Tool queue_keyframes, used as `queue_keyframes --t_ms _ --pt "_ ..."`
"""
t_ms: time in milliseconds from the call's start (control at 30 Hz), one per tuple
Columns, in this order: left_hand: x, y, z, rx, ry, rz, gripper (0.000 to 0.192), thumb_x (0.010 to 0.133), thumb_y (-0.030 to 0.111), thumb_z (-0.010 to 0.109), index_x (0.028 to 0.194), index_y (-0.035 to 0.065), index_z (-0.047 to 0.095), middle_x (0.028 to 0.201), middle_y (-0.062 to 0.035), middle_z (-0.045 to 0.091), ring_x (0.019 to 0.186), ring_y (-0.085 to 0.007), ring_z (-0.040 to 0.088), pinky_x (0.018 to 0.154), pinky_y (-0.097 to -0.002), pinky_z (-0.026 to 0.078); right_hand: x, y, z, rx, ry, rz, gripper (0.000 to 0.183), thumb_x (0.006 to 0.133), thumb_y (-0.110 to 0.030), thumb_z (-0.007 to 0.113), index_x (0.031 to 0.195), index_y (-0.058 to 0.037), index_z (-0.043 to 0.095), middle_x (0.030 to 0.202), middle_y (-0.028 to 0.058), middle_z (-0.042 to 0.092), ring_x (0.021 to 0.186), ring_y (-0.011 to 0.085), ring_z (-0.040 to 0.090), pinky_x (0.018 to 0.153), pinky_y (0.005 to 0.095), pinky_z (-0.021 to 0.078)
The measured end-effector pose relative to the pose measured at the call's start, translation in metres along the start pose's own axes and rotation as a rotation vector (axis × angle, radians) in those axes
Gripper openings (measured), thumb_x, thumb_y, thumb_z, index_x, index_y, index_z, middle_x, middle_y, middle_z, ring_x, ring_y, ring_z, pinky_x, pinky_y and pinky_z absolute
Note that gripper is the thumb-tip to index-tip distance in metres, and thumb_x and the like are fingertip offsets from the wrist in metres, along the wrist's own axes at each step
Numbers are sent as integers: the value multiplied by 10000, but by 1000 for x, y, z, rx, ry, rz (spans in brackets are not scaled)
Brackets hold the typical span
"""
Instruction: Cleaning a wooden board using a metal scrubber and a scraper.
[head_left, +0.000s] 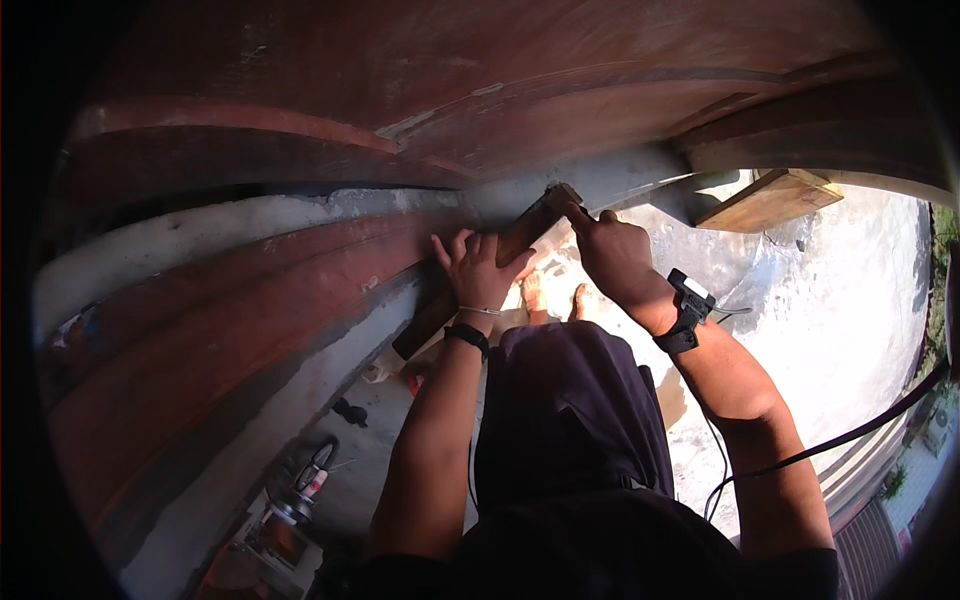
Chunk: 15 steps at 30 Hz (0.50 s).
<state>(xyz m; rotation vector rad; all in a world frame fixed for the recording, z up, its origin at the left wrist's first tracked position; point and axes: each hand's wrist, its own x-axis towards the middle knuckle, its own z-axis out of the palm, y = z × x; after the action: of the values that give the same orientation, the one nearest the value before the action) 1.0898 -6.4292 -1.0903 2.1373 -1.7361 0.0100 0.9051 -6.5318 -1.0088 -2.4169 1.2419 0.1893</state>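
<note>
A dark squared wooden beam (527, 231) slants before me, its far end against the base of a grey ledge beside a red-brown door. My left hand (476, 266) lies over the middle of the beam, fingers spread on top and thumb at its right side. Close to the beam's far end, my right hand (616, 251) is curled with the index finger reaching to the wood. A small dark object (589, 214) shows at its fingers; most of it is hidden, so I cannot tell what it is. The beam's lower end passes behind my left wrist.
Red-brown door panels (247, 307) run along the left. A lighter wooden block (772, 202) rests on the sunlit concrete floor (825, 300) at right. A black cable (832, 446) crosses by my right arm. My bare feet (534, 292) stand below; a wheeled vehicle (315, 465) is lower left.
</note>
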Motion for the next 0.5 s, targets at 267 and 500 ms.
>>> queue_keyframes --t_ms 267,500 --pt "-2 2 4 -34 -37 -31 503 692 563 686 858 95 607 836 -63 619 1015 -248 520 1075 -576 172 -3 -11 11 29 -4 70 399 898 -150 480 1296 -168 498 799 209 623 632 356 627 550 428 509" --pt "-8 -1 -2 -32 -106 -56 491 684 543 706 849 92 601 847 -64 619 1021 -250 518 1072 -572 188 -16 14 16 440 202 87 301 911 -236 520 1192 -160 596 820 173 656 729 350 633 587 417 489"
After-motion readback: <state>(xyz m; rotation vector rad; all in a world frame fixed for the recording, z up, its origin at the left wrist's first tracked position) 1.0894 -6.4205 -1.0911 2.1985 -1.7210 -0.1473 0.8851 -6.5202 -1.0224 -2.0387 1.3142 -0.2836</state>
